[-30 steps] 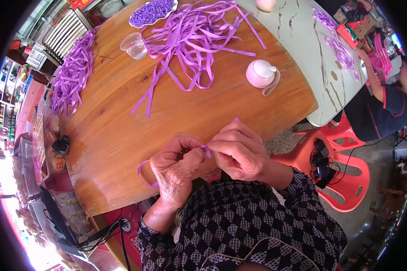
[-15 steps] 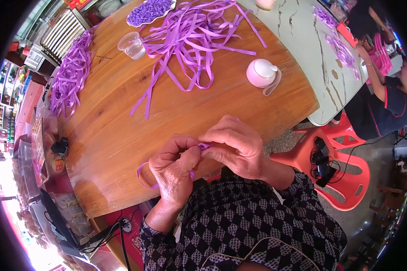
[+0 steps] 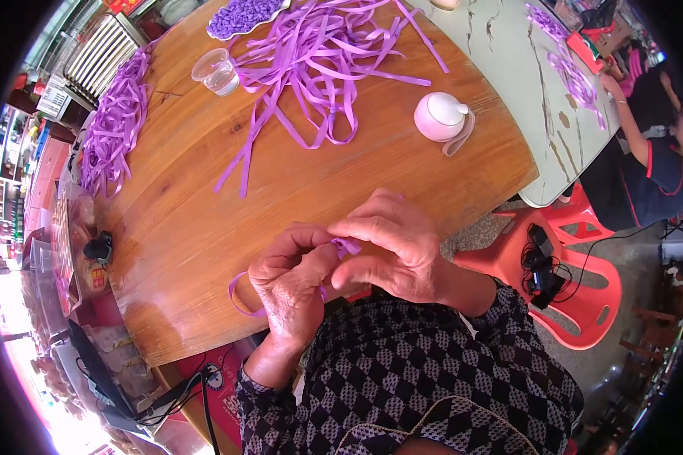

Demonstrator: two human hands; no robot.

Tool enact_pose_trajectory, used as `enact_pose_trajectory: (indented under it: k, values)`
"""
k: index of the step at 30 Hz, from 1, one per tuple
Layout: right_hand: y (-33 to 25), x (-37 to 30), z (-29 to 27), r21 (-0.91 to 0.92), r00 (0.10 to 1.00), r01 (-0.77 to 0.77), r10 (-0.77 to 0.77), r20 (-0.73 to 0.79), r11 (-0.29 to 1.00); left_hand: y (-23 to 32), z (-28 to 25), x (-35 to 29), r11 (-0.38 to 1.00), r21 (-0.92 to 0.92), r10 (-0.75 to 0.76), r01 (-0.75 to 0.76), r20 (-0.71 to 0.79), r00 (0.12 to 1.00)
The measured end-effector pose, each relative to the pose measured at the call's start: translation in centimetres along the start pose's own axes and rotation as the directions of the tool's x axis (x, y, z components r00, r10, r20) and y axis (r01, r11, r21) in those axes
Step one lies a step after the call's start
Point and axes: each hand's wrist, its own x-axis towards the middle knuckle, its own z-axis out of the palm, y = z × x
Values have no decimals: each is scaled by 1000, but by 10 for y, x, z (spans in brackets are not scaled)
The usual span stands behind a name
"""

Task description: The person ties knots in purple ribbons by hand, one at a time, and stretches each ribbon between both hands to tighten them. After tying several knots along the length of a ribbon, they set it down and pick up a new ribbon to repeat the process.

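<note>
My left hand (image 3: 290,274) is closed in a pinch on a purple ribbon (image 3: 347,246). A short folded bit of it sticks out past the fingertips, and a loop hangs below the hand on the other side. Just to the right, my right hand (image 3: 399,250) has its thumb and forefinger spread apart around the folded bit, gripping nothing that I can see. The forefinger's tip lies close to the left fingers; whether it touches the ribbon I cannot tell. Both hands are above the near edge of the wooden table (image 3: 197,250).
Loose purple ribbons (image 3: 311,72) lie at the far middle, with another heap (image 3: 114,133) at the left edge. A clear plastic cup (image 3: 218,74), a dish of small purple pieces (image 3: 243,17) and a pink-white round container (image 3: 436,117) stand there. At right, red stools (image 3: 501,254) and another person's arm (image 3: 628,121).
My right thumb has dropped away from the forefinger, opening the pinch and baring the folded ribbon bit. The left hand keeps its hold. At right, the other person's arm has moved.
</note>
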Motion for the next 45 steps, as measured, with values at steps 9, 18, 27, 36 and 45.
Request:
enact_pose_trajectory:
  k: [9,18,27,36,45]
  values:
    - [5,-1,1,-46,999,-10,9,-40,999,2,0,2,996,-76,-35,37,22,999]
    - [12,1,-8,33,996,40,-42,73,999,11,-11,5,982,-85,-161,171,114,980]
    - [6,2,-10,1,992,68,-68,110,998,12,-18,11,963,-131,-205,235,210,956]
    - [16,-1,-16,100,993,-21,9,117,995,16,-29,14,978,81,-203,192,146,968]
    - [16,-3,-17,-1,986,87,-86,141,996,25,-36,14,994,73,-95,87,112,989]
